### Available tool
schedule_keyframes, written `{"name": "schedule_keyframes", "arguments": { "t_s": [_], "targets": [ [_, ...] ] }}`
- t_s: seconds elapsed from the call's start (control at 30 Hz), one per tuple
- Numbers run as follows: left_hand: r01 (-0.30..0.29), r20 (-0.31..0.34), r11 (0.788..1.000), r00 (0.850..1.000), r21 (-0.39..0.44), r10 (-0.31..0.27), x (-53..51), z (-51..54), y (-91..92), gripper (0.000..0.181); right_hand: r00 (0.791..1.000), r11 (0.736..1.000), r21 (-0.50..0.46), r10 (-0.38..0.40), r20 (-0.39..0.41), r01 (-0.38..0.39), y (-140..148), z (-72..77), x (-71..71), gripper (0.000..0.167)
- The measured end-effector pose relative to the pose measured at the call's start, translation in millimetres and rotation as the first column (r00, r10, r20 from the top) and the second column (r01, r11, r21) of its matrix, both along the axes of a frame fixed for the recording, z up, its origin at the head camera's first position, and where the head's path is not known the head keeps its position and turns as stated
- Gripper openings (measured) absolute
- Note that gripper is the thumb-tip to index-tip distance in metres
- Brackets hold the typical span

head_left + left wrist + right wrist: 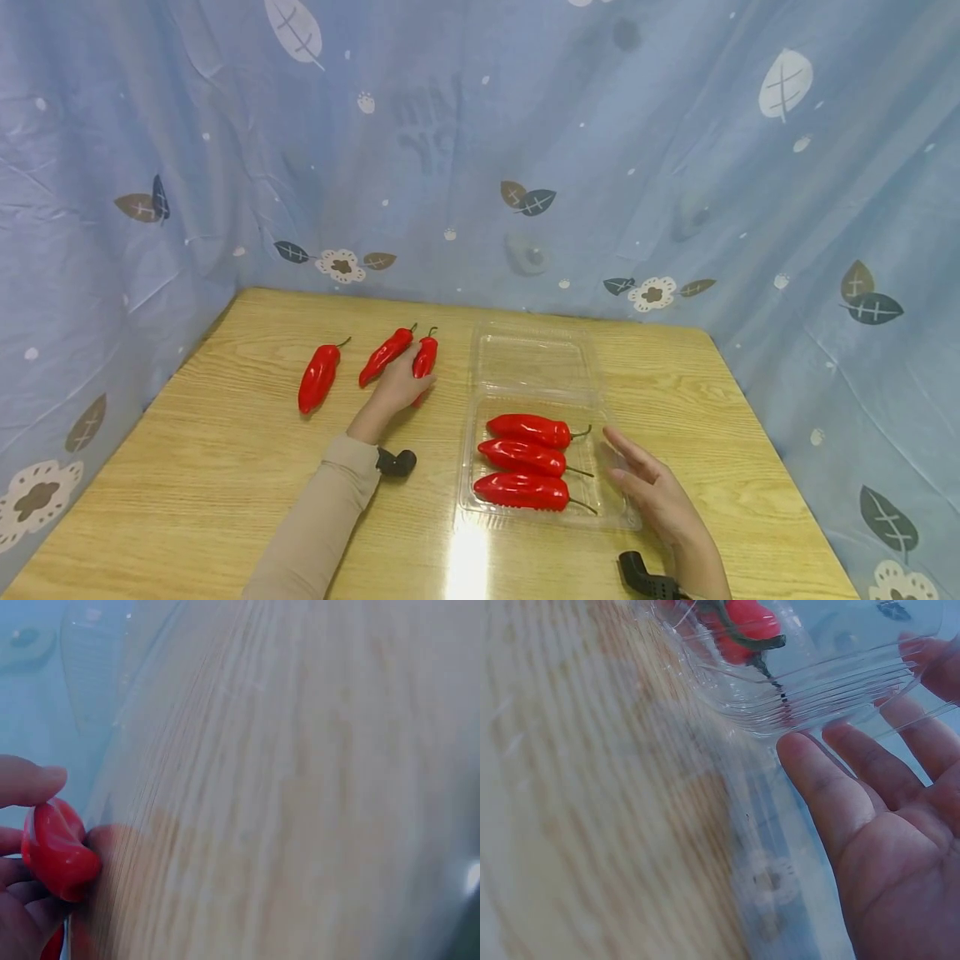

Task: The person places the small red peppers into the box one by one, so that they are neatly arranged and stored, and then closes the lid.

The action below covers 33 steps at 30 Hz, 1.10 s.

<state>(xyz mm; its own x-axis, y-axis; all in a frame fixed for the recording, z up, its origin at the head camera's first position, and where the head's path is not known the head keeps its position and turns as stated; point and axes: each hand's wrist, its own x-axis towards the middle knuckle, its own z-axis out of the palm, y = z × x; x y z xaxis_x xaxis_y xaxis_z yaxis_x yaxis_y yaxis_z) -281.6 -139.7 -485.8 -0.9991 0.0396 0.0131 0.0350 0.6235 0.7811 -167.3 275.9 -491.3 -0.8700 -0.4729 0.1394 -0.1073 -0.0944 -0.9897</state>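
Observation:
My left hand (pixel 399 387) pinches a red chili pepper (pixel 426 357) on the table, left of a clear plastic box (pixel 482 408). In the left wrist view the thumb lies on top of this pepper (pixel 58 851), with fingers on its other side. The box stands with its lid (pixel 534 358) folded back. Three red peppers (pixel 523 457) lie side by side in its base, stems to the right. My right hand (pixel 667 504) is at the right side of the box, fingers loosely extended. In the right wrist view its fingertips (pixel 799 750) are close to the ribbed wall; whether they touch cannot be told.
Two more red peppers lie on the wooden table (pixel 225 467): one (pixel 386 356) just left of the left hand, another (pixel 319 378) farther left. A blue patterned curtain (pixel 450 150) hangs behind the table and along its sides.

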Motion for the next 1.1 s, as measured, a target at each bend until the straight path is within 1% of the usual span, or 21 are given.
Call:
{"name": "schedule_keyframes", "arguments": {
  "t_s": [0.13,0.23,0.3,0.5,0.67,0.9,1.1],
  "targets": [
    [0.004,-0.023,1.0,1.0,-0.011,-0.004,-1.6,-0.8,3.3,0.075,1.0,1.0,-0.012,0.01,-0.006,-0.01,1,-0.7,-1.0,0.056],
    [-0.005,-0.027,1.0,1.0,-0.017,0.005,-2.7,0.5,6.4,0.077,1.0,1.0,-0.012,0.009,-0.009,-0.009,1,-1.3,-1.5,0.056],
    [-0.022,-0.022,1.0,1.0,-0.015,0.022,-2.5,1.8,8.0,0.077,1.0,1.0,-0.007,0.003,-0.01,-0.003,1,-1.6,-1.6,0.056],
    [-0.085,-0.02,0.996,0.996,0.005,0.085,-0.3,2.3,9.0,0.066,1.0,1.0,-0.009,0.01,-0.006,-0.01,2,-2.4,-1.4,0.056],
    [-0.114,-0.023,0.993,0.993,0.031,0.114,2.5,2.5,6.6,0.062,1.0,1.0,-0.013,0.004,0.007,-0.004,1,-2.3,-0.5,0.057],
    [-0.101,-0.038,0.994,0.994,0.036,0.102,6.6,5.5,2.2,0.061,1.0,1.0,-0.004,-0.01,-0.006,0.01,1,-2.5,0.1,0.056],
    [-0.069,-0.084,0.996,0.994,0.063,0.075,15.7,12.3,0.2,0.061,1.0,1.0,-0.005,0.003,-0.009,-0.003,1,-3.1,-0.8,0.056]
  ]
}}
